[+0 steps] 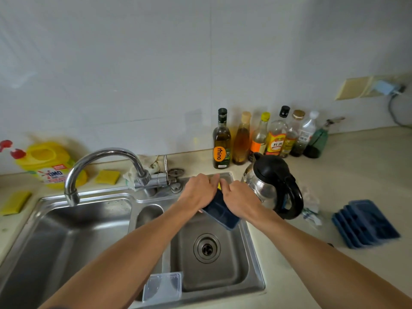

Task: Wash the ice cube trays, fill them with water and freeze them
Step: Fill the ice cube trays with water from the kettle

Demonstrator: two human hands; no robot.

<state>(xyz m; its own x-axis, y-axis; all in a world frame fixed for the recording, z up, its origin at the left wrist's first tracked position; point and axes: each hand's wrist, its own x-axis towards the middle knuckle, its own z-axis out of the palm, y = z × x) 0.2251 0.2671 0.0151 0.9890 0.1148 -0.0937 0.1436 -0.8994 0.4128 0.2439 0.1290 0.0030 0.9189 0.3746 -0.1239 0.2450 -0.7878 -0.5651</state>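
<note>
Over the far end of the small right sink basin (225, 277), my left hand (198, 190) grips a dark blue ice cube tray (221, 214), which is tilted. My right hand (239, 198) is on the tray from the right, its fingers curled over something yellow (219, 186), only a sliver of which shows. A stack of several blue ice cube trays (365, 223) lies on the counter to the right. A clear plastic lid (163, 286) rests on the sink's near rim. The chrome tap (102, 166) points over the large left basin; no water shows.
A black and steel kettle (273, 186) stands just right of my hands. Several bottles (263, 137) line the wall behind it. Yellow detergent jug (48, 163) and yellow sponges (107, 176) sit at the left. A crumpled wrapper (311, 210) lies by the kettle.
</note>
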